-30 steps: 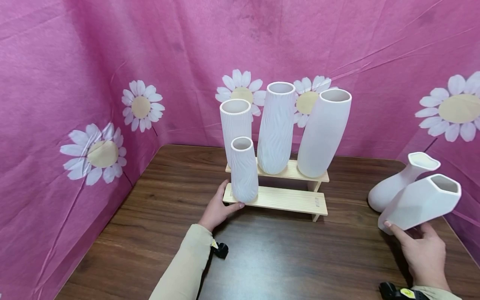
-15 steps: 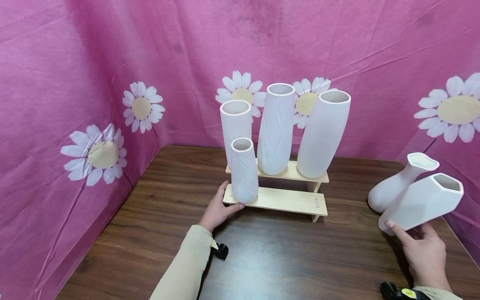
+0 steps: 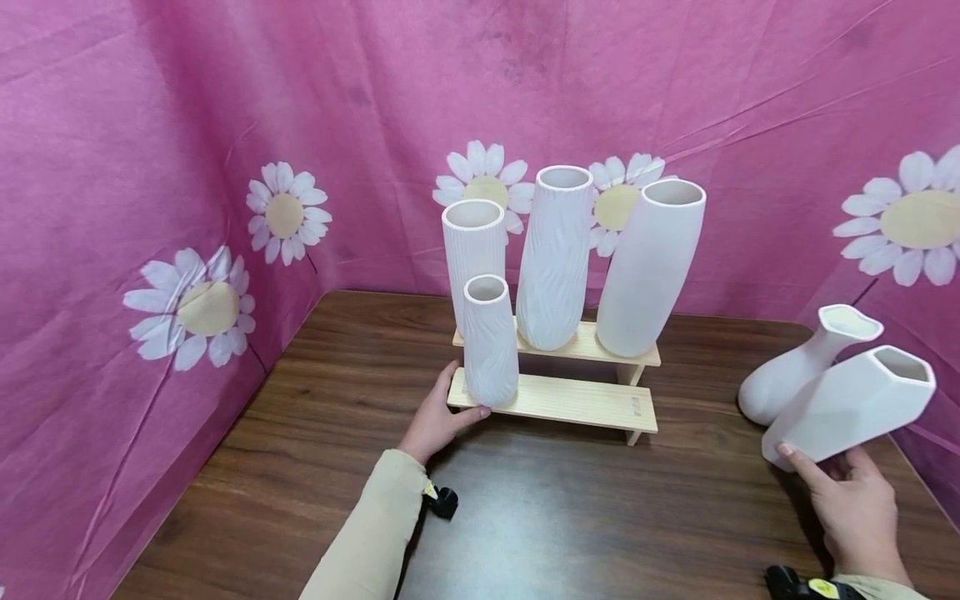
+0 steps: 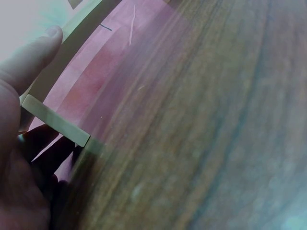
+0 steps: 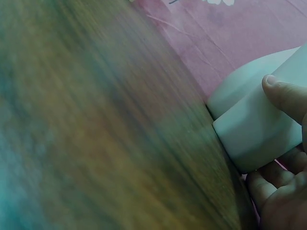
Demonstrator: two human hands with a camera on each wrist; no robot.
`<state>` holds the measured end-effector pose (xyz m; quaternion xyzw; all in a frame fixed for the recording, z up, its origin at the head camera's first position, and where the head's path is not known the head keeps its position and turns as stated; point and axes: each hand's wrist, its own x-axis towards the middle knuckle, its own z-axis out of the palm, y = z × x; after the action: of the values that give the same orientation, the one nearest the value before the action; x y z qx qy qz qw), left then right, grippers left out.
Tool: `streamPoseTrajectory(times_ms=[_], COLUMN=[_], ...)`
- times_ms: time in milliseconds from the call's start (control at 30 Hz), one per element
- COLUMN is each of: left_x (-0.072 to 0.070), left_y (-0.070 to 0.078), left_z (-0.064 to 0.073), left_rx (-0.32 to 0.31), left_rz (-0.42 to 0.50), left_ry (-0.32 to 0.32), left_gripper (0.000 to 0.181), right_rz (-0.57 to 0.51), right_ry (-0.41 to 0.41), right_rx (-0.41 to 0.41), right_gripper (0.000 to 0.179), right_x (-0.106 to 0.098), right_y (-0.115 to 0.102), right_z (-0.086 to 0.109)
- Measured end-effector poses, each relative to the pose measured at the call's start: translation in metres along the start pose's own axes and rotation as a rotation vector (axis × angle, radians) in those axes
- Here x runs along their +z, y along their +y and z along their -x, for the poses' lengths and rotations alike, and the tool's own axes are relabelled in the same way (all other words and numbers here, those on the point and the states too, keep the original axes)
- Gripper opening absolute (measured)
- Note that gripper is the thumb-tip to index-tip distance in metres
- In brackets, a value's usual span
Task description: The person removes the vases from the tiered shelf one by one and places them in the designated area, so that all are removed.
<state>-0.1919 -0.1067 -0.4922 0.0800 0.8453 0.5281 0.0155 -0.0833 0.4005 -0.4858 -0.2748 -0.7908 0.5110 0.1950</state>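
Observation:
My left hand (image 3: 438, 421) grips the left end of a two-tier wooden stand (image 3: 577, 402); its thumb lies along the front edge of the lower step, and fingers show behind the stand's leg in the left wrist view. On that step, near the thumb, stands a small white vase (image 3: 491, 350) with wavy grooves. At the right, my right hand (image 3: 855, 508) holds a white angular vase (image 3: 840, 417) low on its body, thumb in front and fingers curled beneath. The base of this vase (image 5: 259, 139) appears at the tabletop in the right wrist view.
Three taller white vases line the upper step: a ribbed one (image 3: 474, 258), a wavy one (image 3: 555, 267) and a smooth one (image 3: 648, 275). A narrow-necked white vase (image 3: 795, 367) stands just behind the angular vase. Pink flowered cloth (image 3: 375, 125) surrounds the brown table (image 3: 555, 517).
The angular vase has shifted slightly to the right in my right hand, its top moving a bit more than its base. My left hand and the stand stay in place.

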Motion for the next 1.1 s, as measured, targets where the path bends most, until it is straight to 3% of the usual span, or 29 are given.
streamPoseTrajectory(times_ms=[667,1100], left_x=[0.0009,0.0001], left_y=[0.0000,-0.0004], left_z=[0.0000,-0.0003], left_rx=[-0.007,-0.015], left_rz=[0.013,0.003], left_ry=[-0.003,0.001], left_gripper=[0.103,0.104], right_rz=[-0.094,-0.126], right_ry=[-0.036,-0.014], right_rx=[0.000,0.037], right_gripper=[0.039,0.040], right_x=[-0.0011,0.0018], right_y=[0.0017,-0.0003], right_z=[-0.0021,-0.0031])
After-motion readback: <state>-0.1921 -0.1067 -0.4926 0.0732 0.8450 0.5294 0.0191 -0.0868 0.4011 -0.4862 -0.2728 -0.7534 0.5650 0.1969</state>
